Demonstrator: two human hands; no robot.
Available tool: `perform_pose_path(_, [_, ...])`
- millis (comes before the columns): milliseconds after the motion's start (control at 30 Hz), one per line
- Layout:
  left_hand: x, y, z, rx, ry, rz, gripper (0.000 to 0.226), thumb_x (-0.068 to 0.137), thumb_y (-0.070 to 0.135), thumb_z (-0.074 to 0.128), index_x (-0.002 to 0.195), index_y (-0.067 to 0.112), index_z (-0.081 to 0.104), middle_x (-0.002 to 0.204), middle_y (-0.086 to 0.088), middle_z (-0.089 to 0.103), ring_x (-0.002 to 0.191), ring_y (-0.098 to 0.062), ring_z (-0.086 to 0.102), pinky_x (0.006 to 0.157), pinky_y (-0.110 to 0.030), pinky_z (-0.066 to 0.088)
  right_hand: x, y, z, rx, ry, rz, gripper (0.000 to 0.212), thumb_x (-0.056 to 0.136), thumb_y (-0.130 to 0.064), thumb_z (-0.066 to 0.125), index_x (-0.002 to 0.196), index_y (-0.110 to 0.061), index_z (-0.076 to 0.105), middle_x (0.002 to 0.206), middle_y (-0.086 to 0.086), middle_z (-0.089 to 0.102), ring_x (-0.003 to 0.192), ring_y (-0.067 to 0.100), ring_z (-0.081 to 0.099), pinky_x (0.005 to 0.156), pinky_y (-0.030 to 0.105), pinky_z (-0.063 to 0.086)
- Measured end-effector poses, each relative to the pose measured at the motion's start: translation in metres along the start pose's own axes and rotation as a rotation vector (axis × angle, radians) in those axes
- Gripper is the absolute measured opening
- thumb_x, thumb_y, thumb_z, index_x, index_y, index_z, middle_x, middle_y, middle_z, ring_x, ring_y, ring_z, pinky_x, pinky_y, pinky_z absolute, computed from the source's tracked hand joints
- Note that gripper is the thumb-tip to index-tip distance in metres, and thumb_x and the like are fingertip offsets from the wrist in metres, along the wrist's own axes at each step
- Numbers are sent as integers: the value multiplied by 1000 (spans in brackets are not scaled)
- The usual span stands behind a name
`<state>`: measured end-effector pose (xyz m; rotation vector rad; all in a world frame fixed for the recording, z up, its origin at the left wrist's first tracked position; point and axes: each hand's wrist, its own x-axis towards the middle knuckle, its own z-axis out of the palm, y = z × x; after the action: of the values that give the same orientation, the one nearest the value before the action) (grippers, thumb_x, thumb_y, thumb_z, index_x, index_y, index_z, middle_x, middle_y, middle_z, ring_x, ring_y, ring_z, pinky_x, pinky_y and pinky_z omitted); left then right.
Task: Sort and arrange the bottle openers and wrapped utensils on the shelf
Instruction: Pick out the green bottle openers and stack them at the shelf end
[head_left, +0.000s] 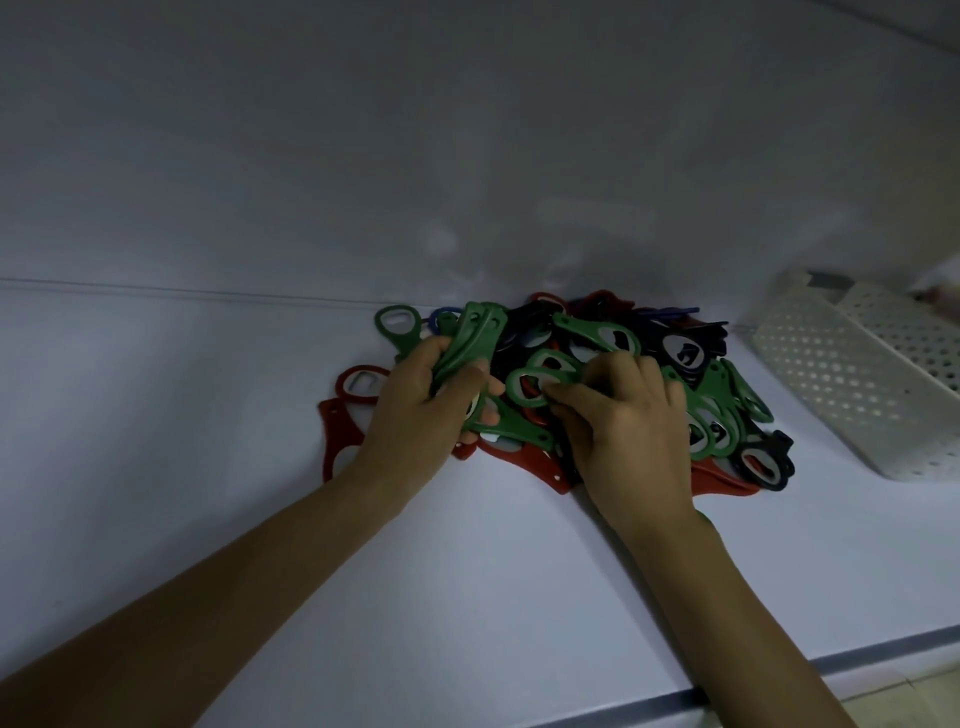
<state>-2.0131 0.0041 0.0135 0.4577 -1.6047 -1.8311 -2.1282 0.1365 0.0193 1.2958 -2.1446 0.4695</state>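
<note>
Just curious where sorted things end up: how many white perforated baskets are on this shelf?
2. The front basket lies right of the opener pile; the rear basket stands just behind it, partly cut off at the picture's edge. Others may be out of view.

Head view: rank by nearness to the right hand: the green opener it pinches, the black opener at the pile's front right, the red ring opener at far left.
1. Green opener, pinched by the right hand, pile centre.
2. Black opener, pile's front right edge.
3. Red ring opener, far left, beyond the left hand.
</note>
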Motion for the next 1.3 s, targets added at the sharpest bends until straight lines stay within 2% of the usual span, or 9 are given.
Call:
perform_pose_path(200, [0, 0, 0, -81, 40, -30, 20, 93, 36, 48, 86, 24, 62, 73, 8, 71, 65, -7, 68, 49, -15, 50, -3, -3, -4, 221, 226, -71, 15, 88, -11, 63, 98, -5, 71, 82, 7, 70, 71, 22, 62, 67, 34, 46])
perform_pose_path(300, [0, 0, -1, 3, -42, 17, 27, 78, 47, 58, 93, 24, 61, 78, 16, 70, 74, 1, 66, 59, -10, 49, -5, -7, -1, 387, 122, -241, 20, 85, -3, 63, 103, -6, 73, 92, 3, 73, 85, 19, 66, 76, 35, 50])
perform_pose_path(400, [2, -4, -2, 116, -54, 81, 32, 76, 20, 74, 105, 18, 60, 90, 8, 70, 84, -2, 66, 69, -13, 50, -5, -13, 4, 492, -39, -286, 30, 80, 6, 60, 103, -7, 73, 101, 2, 72, 93, 20, 67, 78, 35, 51])
perform_pose_path(533, [4, -8, -4, 170, -14, 103, 21, 83, 7, 67, 94, 24, 61, 87, 8, 69, 81, -4, 66, 69, -16, 52, -4, -8, 2, 518, -45, -123, 27, 82, -2, 58, 103, -11, 74, 103, 3, 71, 95, 21, 65, 79, 43, 50])
perform_pose_path(633, [5, -8, -4, 106, -11, 44, 11, 90, 11, 58, 94, 22, 62, 86, 0, 71, 81, -18, 69, 63, -29, 56, -1, 2, -2, 309, -54, 59, 25, 85, -13, 63, 109, -12, 70, 109, 3, 69, 101, 25, 62, 88, 43, 46])
perform_pose_path(733, [5, -6, -3, 40, -13, 34, 8, 93, 15, 52, 95, 19, 60, 77, 5, 72, 69, -13, 69, 56, -27, 57, 0, 10, -2, 178, -172, 163, 34, 85, -15, 67, 119, -11, 64, 116, 7, 65, 105, 28, 58, 90, 45, 46])
perform_pose_path(933, [4, -5, -5, 11, -25, -29, 13, 90, 24, 57, 94, 12, 61, 75, -6, 70, 67, -24, 70, 58, -47, 57, -2, 7, -2, 157, 43, 96, 18, 86, -5, 66, 102, -9, 72, 93, 7, 72, 83, 28, 63, 76, 33, 40])
perform_pose_path(1133, [5, -6, -3, -33, -37, -89, 11, 92, 20, 56, 94, 11, 61, 72, -6, 68, 65, -23, 66, 50, -34, 55, 0, 4, -6, 193, 284, -61, 11, 82, -10, 72, 92, -8, 75, 71, 8, 56, 70, 24, 49, 70, 30, 27])
perform_pose_path(1300, [4, -1, -1, -61, -30, -104, 18, 95, 24, 51, 93, 10, 61, 65, 2, 68, 59, -12, 66, 47, -23, 53, -2, -3, -8, 227, 329, -78, 14, 90, -16, 61, 93, -6, 71, 74, 1, 65, 68, 16, 54, 78, 26, 30])
